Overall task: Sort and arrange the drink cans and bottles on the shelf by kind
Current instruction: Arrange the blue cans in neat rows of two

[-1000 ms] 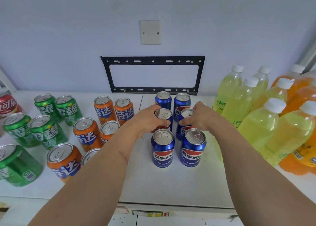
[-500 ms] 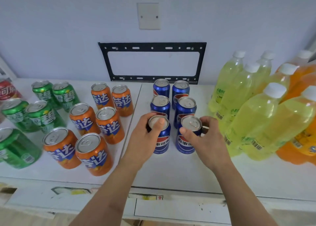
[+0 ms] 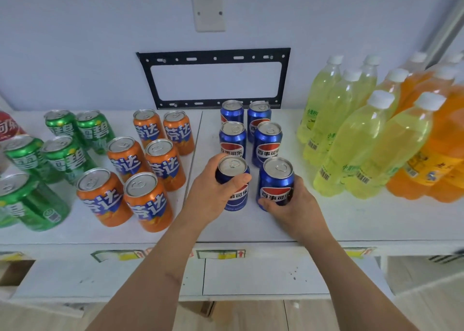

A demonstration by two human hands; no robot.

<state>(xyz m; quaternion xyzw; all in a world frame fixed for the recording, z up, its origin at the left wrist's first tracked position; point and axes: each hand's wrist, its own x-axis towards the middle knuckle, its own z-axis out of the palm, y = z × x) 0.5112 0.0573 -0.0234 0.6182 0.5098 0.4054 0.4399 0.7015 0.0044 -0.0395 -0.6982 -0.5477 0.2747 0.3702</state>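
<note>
Several blue Pepsi cans stand in two columns on the white shelf [image 3: 351,220]. My left hand [image 3: 213,195] is wrapped around the front left blue can [image 3: 232,167]. My right hand [image 3: 288,205] grips the front right blue can [image 3: 276,180] from below and the side. Both cans are upright and rest on the shelf. Behind them stand the middle pair of blue cans [image 3: 267,142] and the back pair [image 3: 232,112]. Orange Fanta cans [image 3: 148,200] are grouped left of centre and green Sprite cans [image 3: 62,155] further left.
Yellow-green bottles [image 3: 351,140] and orange bottles [image 3: 442,140] crowd the right side. A red cola can [image 3: 10,127] peeks in at the far left. A black wall bracket [image 3: 213,54] hangs behind the blue cans. The shelf's front edge [image 3: 251,245] lies just below my hands.
Both hands drew back from the middle blue cans to the front pair and closed on them. The front two cans now stand a little nearer the shelf edge.
</note>
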